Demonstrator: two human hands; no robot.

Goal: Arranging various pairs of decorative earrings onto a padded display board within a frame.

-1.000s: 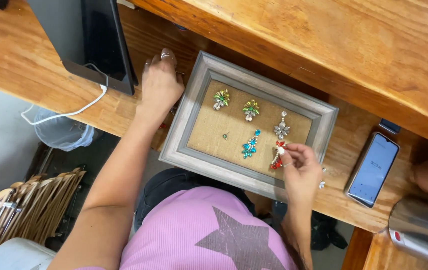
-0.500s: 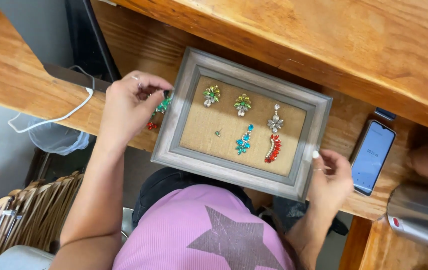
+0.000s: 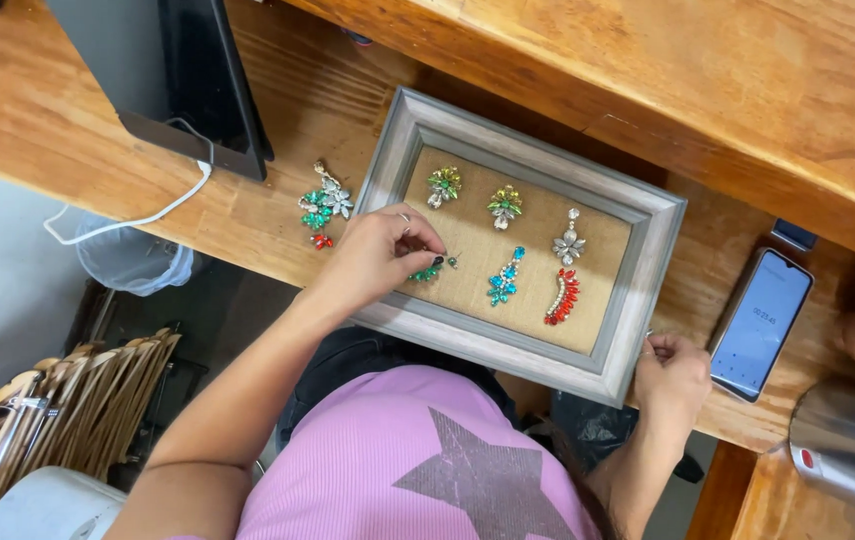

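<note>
A grey picture frame (image 3: 648, 290) with a tan fabric backing lies on the wooden desk (image 3: 98, 150). Several jewelled earrings are pinned on the fabric: yellow-green ones, a silver one, a blue one (image 3: 503, 280) and a red one (image 3: 564, 296). My left hand (image 3: 378, 255) pinches a small green earring (image 3: 428, 271) over the fabric's lower left. My right hand (image 3: 670, 372) rests at the frame's lower right corner, fingers curled at its edge. Loose earrings (image 3: 323, 205) in green, silver and red lie on the desk left of the frame.
A smartphone (image 3: 761, 322) with a lit screen lies to the right of the frame. A dark monitor base (image 3: 198, 110) with a white cable stands at the upper left. A metal container (image 3: 848, 450) sits at the lower right. A wicker basket (image 3: 58, 420) is below the desk.
My left hand went to the loose earrings, picked up a green one and brought it onto the fabric. My right hand left the red earring and moved to the frame's lower right corner.
</note>
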